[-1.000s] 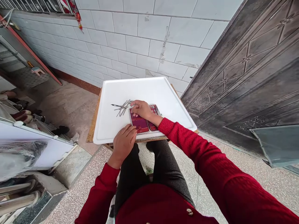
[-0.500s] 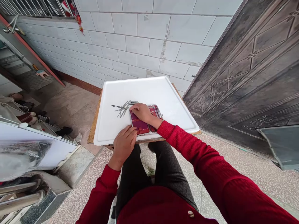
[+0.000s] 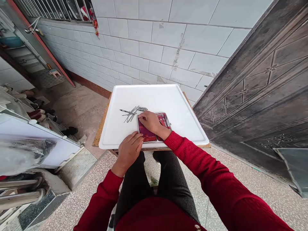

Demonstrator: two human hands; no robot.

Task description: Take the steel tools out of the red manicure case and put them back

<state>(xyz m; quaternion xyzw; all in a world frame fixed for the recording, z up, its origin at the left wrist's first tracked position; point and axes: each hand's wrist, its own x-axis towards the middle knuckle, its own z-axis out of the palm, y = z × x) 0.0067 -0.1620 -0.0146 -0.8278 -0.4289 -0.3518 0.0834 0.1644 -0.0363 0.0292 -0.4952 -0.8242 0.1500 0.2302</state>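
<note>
Head view: the left hand lies with fingers extended against the near-left edge of the open red case, while the right hand curls over its purple lining, any grip hidden. The case looks light and stiff, best held by its edges. Left of the right fingertips, thin metal tools lie on the white counter, probably slippery, best pinched mid-length.

We see room right of the red case, over white board; metal tools obstruct its far-left corner.
</note>
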